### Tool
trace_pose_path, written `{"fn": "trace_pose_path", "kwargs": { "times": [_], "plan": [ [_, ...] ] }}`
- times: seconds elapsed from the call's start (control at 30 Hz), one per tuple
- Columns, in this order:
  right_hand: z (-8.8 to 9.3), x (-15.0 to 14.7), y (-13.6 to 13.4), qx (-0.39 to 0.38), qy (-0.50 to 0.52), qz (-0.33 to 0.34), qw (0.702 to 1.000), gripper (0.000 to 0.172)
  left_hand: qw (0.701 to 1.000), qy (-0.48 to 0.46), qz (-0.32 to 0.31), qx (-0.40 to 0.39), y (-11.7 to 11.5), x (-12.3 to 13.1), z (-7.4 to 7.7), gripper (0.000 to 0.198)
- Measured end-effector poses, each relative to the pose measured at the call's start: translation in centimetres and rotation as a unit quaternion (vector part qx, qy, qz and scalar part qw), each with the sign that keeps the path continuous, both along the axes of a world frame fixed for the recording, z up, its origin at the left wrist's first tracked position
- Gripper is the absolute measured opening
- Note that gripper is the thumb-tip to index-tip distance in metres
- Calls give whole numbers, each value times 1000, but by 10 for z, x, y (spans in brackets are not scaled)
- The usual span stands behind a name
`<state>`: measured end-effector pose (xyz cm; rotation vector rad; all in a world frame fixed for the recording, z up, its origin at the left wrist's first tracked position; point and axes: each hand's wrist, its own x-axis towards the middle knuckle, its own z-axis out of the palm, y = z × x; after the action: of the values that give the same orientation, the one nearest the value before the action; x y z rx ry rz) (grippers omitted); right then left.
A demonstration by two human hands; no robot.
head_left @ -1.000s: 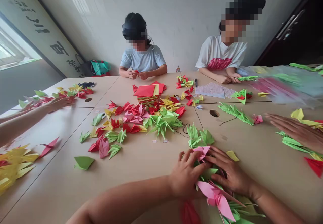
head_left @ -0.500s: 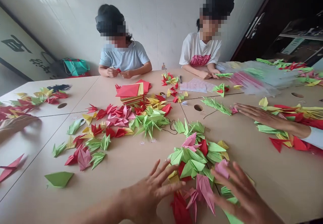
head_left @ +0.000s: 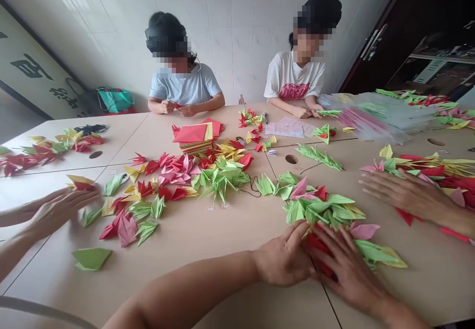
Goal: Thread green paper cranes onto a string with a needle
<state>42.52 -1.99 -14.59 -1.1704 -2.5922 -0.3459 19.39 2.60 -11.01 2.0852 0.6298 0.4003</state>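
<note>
My left hand [head_left: 285,255] rests at the near left side of a pile of folded paper cranes, its fingers extended and touching them. Lying over red folded paper [head_left: 319,252] at the near end of this pile, my right hand [head_left: 345,267] has its fingers spread and partly hides it. Just beyond both hands lie green paper cranes [head_left: 321,210], with a pink one [head_left: 302,189] among them. To the right of my right hand are another pink piece [head_left: 364,230] and a green and yellow one [head_left: 382,252].
A co-worker's hand [head_left: 411,195] lies by cranes at the right; other hands [head_left: 63,210] reach in from the left. Two people sit across the table, beyond stacked coloured paper [head_left: 195,146]. A green folded piece [head_left: 91,258] lies near left. Dark holes [head_left: 291,159] pierce the tabletop.
Both my hands have moved together onto the near end of the pile, and the cranes there are pushed rightward and away. Co-workers' hands moved at left and right.
</note>
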Motion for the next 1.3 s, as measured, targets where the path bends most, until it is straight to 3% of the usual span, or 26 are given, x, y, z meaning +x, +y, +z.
{"fn": "trace_pose_path", "kwargs": {
  "times": [0.13,0.23,0.37,0.47,0.57,0.63,0.8,0.93,1.0,1.13,1.17,1.23,1.3],
  "plan": [
    [-8,54,39,-25,26,-40,999,52,1000,6,-8,-25,7,-8,13,94],
    [-11,95,68,-12,59,-83,995,42,999,24,31,-4,8,-38,20,87],
    [0,132,95,45,114,-124,985,36,982,71,164,66,-1,-107,24,65],
    [22,127,105,98,156,-156,970,38,938,129,292,133,-16,-167,26,52],
    [40,83,111,117,185,-161,962,40,878,182,390,207,-33,-221,28,45],
    [40,34,116,87,191,-138,968,43,844,194,435,248,-42,-247,30,43],
    [1,-93,139,-19,195,-136,971,46,779,226,480,334,-55,-283,37,43],
    [-17,-154,169,-41,222,-152,962,49,759,253,496,338,-60,-307,38,48],
    [-8,-175,180,-37,242,-159,956,51,750,264,516,318,-59,-324,37,50],
    [32,-221,177,-14,275,-135,952,56,731,274,568,261,-46,-362,35,54],
    [43,-235,171,-18,276,-104,955,56,724,279,579,250,-41,-371,34,56],
    [59,-270,155,-72,264,24,961,56,716,290,593,228,-29,-387,32,58],
    [68,-309,140,-112,225,118,961,57,717,301,595,204,-18,-398,28,58]
  ]
}}
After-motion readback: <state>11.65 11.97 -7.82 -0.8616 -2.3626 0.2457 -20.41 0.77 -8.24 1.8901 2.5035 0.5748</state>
